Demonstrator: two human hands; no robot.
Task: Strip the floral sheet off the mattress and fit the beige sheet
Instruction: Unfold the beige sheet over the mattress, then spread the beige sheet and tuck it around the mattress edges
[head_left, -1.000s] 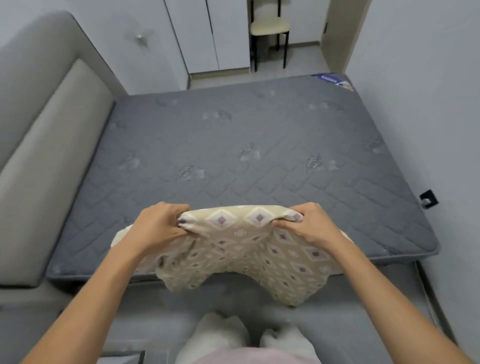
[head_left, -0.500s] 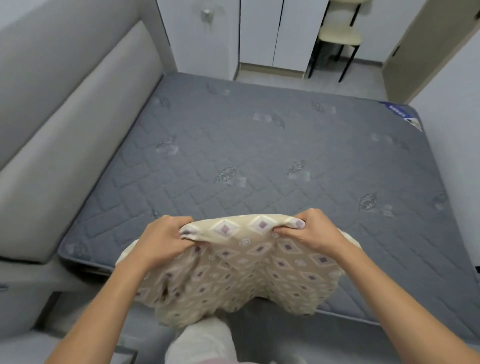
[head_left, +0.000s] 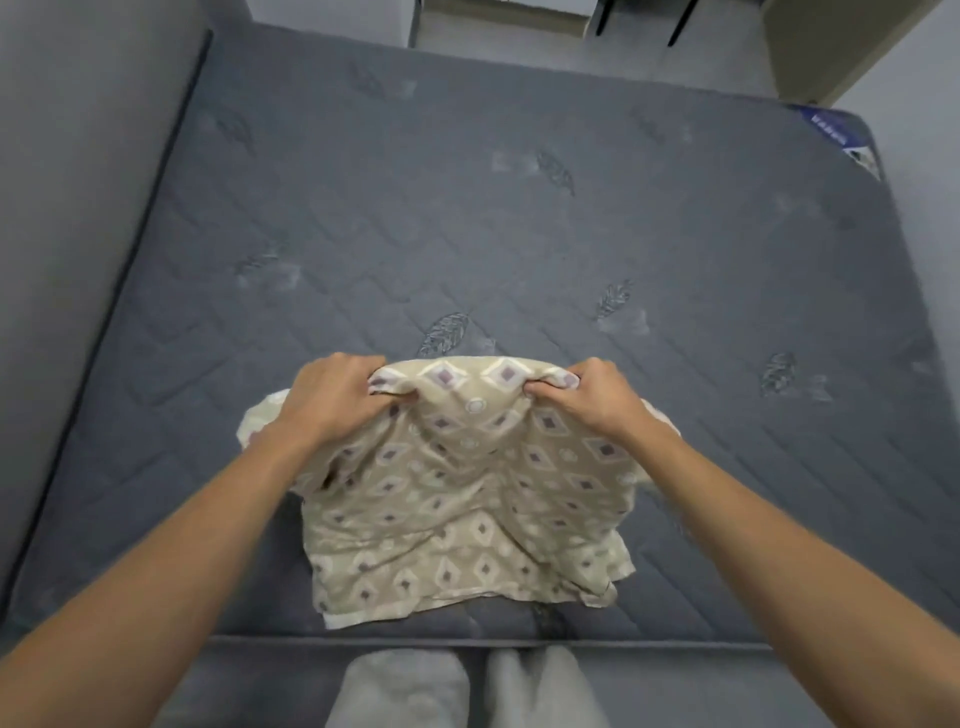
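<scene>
A bare grey quilted mattress (head_left: 467, 234) fills most of the view. Over its near edge hangs a folded beige sheet (head_left: 467, 509) printed with white and purple diamonds. My left hand (head_left: 332, 400) grips the sheet's top edge at its left end, fingers curled into the cloth. My right hand (head_left: 597, 400) grips the same edge at its right end. The sheet's lower part drapes in bunched folds onto the mattress near me. No floral sheet is in view.
A grey padded headboard (head_left: 78, 234) runs along the left side of the bed. A wall (head_left: 930, 182) stands close on the right. White cupboard doors (head_left: 498, 10) and chair legs (head_left: 675, 21) show beyond the far end. My legs (head_left: 467, 691) stand against the near edge.
I have moved closer and lean over the bed. The sheet, held in both hands, has travelled forward from beyond the near edge to above the mattress.
</scene>
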